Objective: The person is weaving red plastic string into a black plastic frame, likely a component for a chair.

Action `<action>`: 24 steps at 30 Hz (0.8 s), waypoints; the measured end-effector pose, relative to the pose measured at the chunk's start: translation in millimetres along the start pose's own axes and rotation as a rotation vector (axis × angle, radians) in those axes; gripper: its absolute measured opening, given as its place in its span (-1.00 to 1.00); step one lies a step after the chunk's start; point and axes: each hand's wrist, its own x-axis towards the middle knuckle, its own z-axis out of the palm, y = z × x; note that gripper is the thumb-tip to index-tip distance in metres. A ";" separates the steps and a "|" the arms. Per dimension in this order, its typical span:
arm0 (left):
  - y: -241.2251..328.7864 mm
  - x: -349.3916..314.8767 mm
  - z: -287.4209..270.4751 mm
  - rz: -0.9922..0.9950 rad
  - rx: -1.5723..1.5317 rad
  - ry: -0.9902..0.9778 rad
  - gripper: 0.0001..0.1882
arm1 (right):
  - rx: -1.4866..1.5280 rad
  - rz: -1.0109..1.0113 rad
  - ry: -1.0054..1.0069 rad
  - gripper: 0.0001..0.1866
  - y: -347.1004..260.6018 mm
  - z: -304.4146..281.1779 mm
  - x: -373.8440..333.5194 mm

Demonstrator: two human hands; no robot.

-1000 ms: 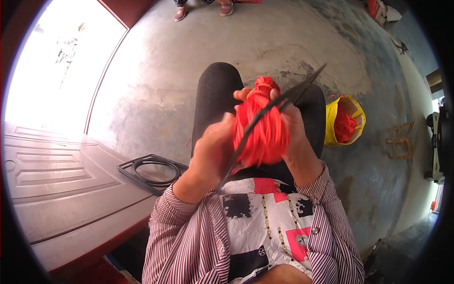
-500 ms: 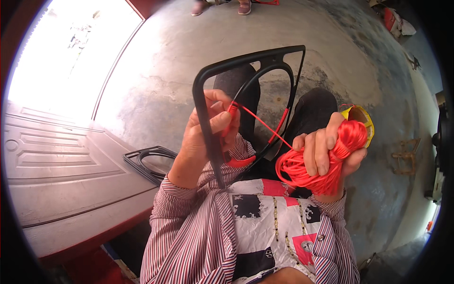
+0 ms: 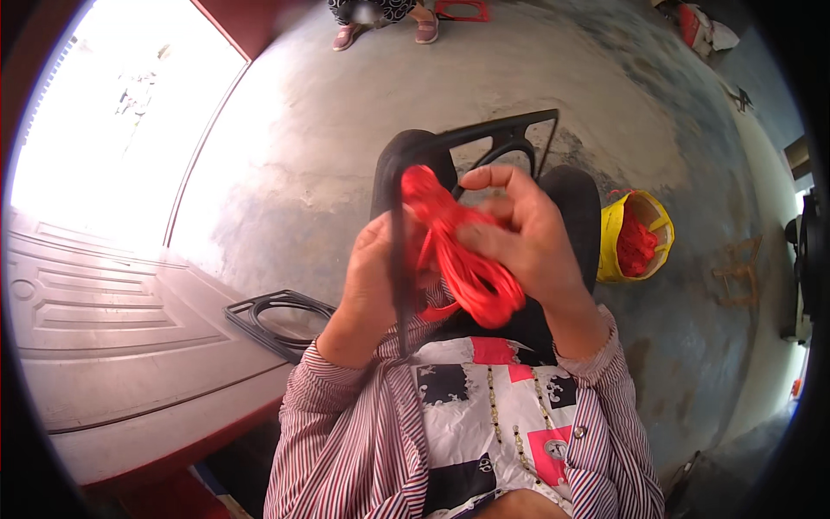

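A black frame [image 3: 494, 130] with a round ring inside it stands tilted over my knees, partly hidden by my hands and a bundle of red cord [image 3: 484, 290]. My left hand [image 3: 363, 272] is behind the frame's left bar, closed around the cord-wrapped part of the ring; its fingertips are mostly covered by the bundle. Across the ring, my right hand [image 3: 538, 238] grips the bundle with its thumb over the strands and its fingers curled near the ring, somewhat blurred. Red cord winding shows on the ring's lower part.
More red cord lies inside a yellow container [image 3: 610, 246] to my right. A second black frame [image 3: 278, 322] rests at left beside a pale panelled door [image 3: 112, 320]. Another person's shoes [image 3: 425, 28] and a red frame [image 3: 462, 11] are at the far side. A small wooden stool [image 3: 737, 272] stands right.
My right hand has brought the cord bundle leftward from the right side to the ring, in front of my left hand. The frame has dropped slightly. The yellow container is now uncovered.
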 end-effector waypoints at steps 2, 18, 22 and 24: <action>-12.1 3.9 5.6 0.015 0.032 -0.053 -0.73 | -0.158 -0.093 0.189 -0.57 8.9 1.5 14.1; -12.1 -6.2 -15.7 0.371 0.680 -0.357 -0.50 | 0.739 -0.103 0.138 -0.56 69.2 -38.1 19.1; -2.5 -5.9 -7.1 0.113 0.060 -0.249 -0.33 | 0.669 -0.233 0.065 -0.58 80.3 -56.5 5.7; 4.1 1.3 -18.1 0.077 0.300 -0.270 -0.40 | 0.743 -0.270 0.027 -0.60 68.5 -56.6 -3.2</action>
